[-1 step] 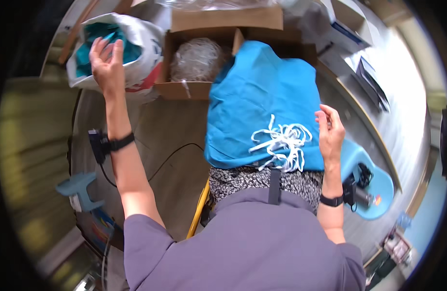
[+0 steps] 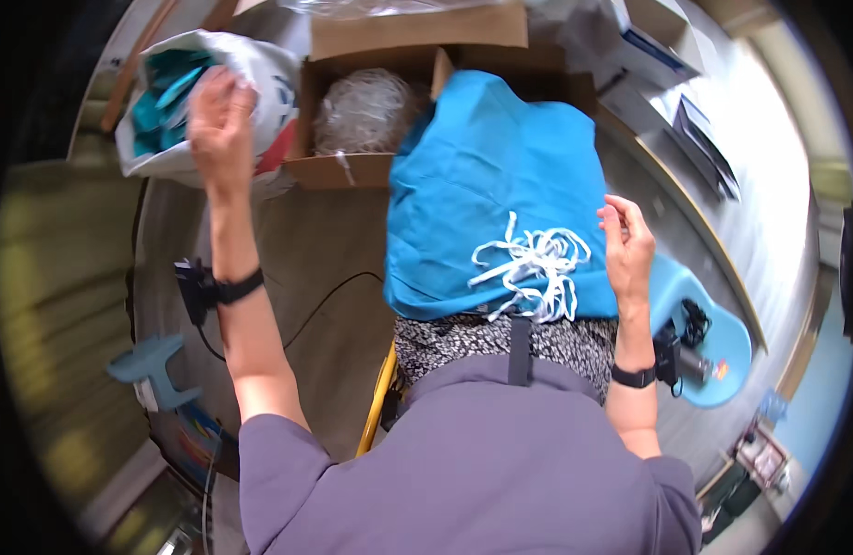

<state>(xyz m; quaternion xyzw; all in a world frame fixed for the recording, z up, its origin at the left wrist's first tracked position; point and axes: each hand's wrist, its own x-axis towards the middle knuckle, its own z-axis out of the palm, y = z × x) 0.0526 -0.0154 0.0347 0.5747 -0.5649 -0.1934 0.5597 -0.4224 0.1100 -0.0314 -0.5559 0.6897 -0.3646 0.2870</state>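
**Blue cloth on the bench, one hand up at the bag**

The blue cloth (image 2: 487, 176) lies in a heap in front of the person, running from the near edge of the bench (image 2: 315, 250) up to the cardboard box (image 2: 352, 166) behind it. A tangle of white ties (image 2: 533, 268) sits on its near end, loose and not gathered. The right hand (image 2: 625, 245) is at the cloth's right edge with its fingers spread and slack; the fingertips are just at the fabric and grip nothing.

The left hand (image 2: 221, 120) is lifted well away from the cloth, at the mouth of a white plastic bag (image 2: 251, 69) at the far left of the bench. Its fingers are curled, but the hand is blurred, so I cannot tell whether it holds anything or is bare. Teal pieces (image 2: 163, 102) show inside the bag, so by the look of it some material is already in there. The box holds a bundle of clear crinkled plastic (image 2: 366, 111).

As a judgement, the work is somewhere in the middle. The bag is partly filled, while the big blue cloth is unfolded and ungripped and its ties are untidy. Handling that cloth appears to be what is left
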